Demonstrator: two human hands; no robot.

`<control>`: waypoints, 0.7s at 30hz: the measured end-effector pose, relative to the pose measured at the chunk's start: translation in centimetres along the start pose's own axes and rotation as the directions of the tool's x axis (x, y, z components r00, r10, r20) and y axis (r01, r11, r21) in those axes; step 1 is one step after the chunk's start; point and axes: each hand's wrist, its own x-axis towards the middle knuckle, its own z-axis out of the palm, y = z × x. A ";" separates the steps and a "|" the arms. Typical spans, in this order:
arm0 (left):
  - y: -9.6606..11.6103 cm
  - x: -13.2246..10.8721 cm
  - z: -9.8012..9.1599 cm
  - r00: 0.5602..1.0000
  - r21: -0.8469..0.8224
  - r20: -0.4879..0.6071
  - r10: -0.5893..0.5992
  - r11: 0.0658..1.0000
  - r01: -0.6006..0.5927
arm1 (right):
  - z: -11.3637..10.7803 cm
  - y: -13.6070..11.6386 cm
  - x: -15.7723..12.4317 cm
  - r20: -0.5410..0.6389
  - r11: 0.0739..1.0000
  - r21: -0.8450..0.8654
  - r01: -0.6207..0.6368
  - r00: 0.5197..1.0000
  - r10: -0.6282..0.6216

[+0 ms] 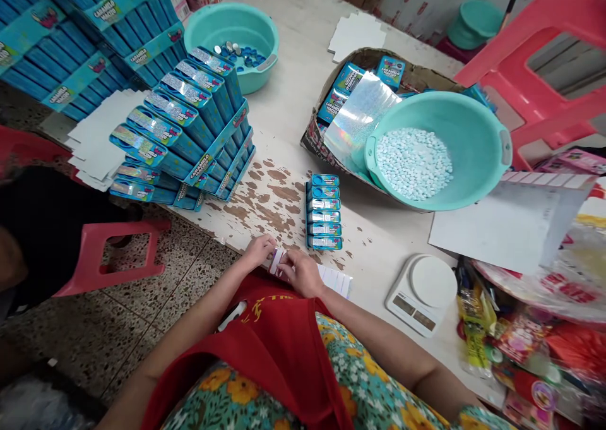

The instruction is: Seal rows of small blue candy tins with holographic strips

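My left hand [260,251] is at the table's front edge, its fingers closed on the left end of a white sheet with purple stripes [335,281]. My right hand [303,273] lies over the middle of this sheet, thumb and fingers pinched together at its striped left part. Whether a small piece sits in that pinch is too small to tell. The sheet's right end shows beyond my right wrist. Just above my hands stands a short row of small blue candy tins [324,216] with printed lids, several side by side in a tray.
Stacked trays of blue tins [189,120] stand at left, beside white card pieces [101,136]. A teal basin [262,29] holds small round lids. Another teal basin [478,177] with pale candies rests on a cardboard box [315,133]. A kitchen scale [421,294] is at right; a person sits at left.
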 end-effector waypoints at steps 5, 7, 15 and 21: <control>5.8 -2.4 -0.1 0.951 -0.207 0.201 0.236 0.959 -0.194 | -4.5 -1.0 0.2 -0.189 0.920 0.379 -0.096 0.966 0.179; 8.1 -2.4 0.6 0.938 -0.185 0.282 0.202 0.971 -0.153 | -5.8 -0.9 1.0 -0.280 0.889 0.447 -0.094 0.930 0.239; 15.0 4.3 1.2 0.934 -0.058 0.261 0.246 0.969 -0.239 | -9.3 2.4 7.1 -0.608 0.878 0.461 -0.125 0.676 0.415; 16.5 9.1 0.9 0.917 0.068 0.241 0.318 0.937 -0.343 | -10.6 5.3 11.3 -0.696 0.913 0.359 -0.192 0.597 0.399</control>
